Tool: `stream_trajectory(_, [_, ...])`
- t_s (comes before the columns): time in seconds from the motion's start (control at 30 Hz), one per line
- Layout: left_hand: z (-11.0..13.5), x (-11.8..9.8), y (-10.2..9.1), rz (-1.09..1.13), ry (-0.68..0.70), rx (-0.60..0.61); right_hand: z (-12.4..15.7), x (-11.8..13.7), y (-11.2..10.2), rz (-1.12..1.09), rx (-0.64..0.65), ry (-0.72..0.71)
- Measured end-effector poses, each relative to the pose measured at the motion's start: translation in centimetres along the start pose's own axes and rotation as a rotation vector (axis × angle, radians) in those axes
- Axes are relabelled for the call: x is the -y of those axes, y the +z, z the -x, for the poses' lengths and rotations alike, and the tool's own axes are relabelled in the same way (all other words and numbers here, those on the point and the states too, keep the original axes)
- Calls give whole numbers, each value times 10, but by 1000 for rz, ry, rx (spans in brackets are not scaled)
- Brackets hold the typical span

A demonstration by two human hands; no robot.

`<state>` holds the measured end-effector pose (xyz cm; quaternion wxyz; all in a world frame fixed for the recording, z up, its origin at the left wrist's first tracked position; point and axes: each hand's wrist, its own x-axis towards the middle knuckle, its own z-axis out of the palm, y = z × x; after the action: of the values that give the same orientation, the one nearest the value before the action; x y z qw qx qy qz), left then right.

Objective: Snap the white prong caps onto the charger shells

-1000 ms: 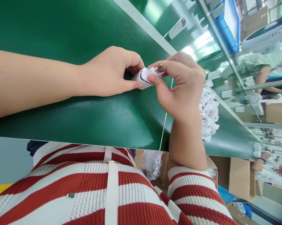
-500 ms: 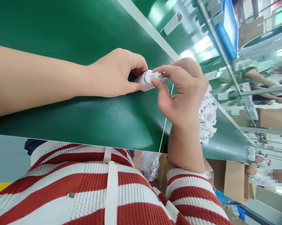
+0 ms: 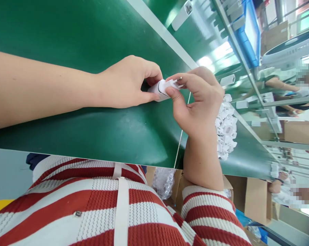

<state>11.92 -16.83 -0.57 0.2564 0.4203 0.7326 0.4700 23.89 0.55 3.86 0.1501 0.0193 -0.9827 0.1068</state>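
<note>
My left hand (image 3: 136, 82) is closed round a white charger housing (image 3: 155, 90) just above the green table, thumb on the near side and fingers on the far side. Pinched between thumb and fingertips of my right hand (image 3: 199, 97) is a white plug piece (image 3: 172, 83) with metal pins facing right. Its left end sits against the housing's open end, and a thin dark line shows between the two. Beyond my right wrist lies a heap of white plastic parts (image 3: 226, 128) on the table.
A pale rail (image 3: 167, 32) separates the green table (image 3: 105, 136) from a strip behind it carrying white housings (image 3: 182, 15). At the back right stands a blue bin (image 3: 250, 32). Cardboard boxes (image 3: 258, 200) are below the table edge. Other people are at work on the right.
The plug piece has shifted to sit closer and straighter against the housing, narrowing the gap. White housings on the strip behind have moved to the left. My left hand has hardly moved.
</note>
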Motion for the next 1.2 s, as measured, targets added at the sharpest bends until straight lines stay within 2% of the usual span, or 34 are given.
stream_trajectory(0.2, [-1, -3, 0, 5, -25, -4, 0, 0, 3, 63, -46, -54])
stream_trajectory(0.37, [-1, -2, 1, -73, 61, -49, -1, 1, 6, 72, -73, -39])
stream_trajectory(0.53, [-1, 1, 1, -8, 22, -31, -3, 1, 2, 42, -15, 9])
stream_trajectory(0.73, [-2, 3, 3, 90, -9, -32, -4, -6, -1, 64, 36, -12])
stream_trajectory(0.97, [-6, 13, 7, -24, 109, -117, -3, -3, 4, 62, 24, 42])
stream_trajectory(1.07, [-5, 11, 10, -71, 198, -152, -3, 4, 8, 75, -18, 36])
stream_trajectory(1.2, [-4, 4, 6, -74, 225, -110, 1, -6, 4, -96, -66, 54])
